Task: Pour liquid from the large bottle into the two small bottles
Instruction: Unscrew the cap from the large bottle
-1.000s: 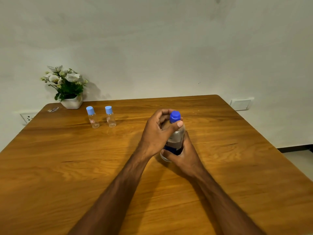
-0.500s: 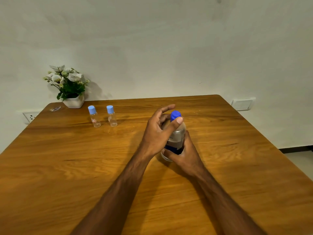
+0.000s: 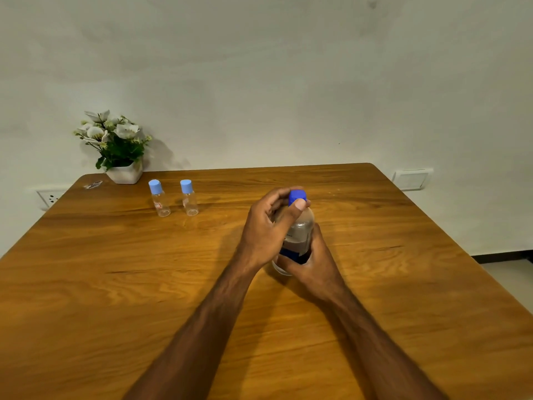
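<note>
Near the middle of the table (image 3: 115, 284) stands the large bottle (image 3: 300, 229), upright, with the right hand (image 3: 313, 264) wrapped tight round its lower body, I'd guess to stop it spinning. Left hand (image 3: 265, 229) has thumb and fingers pinched shut on the blue cap (image 3: 297, 194), so looks like unscrewing. Both small bottles (image 3: 159, 198) sit capped, side by side, well off to the left near the flower pot (image 3: 125, 174), out of elbow range for now.
</note>
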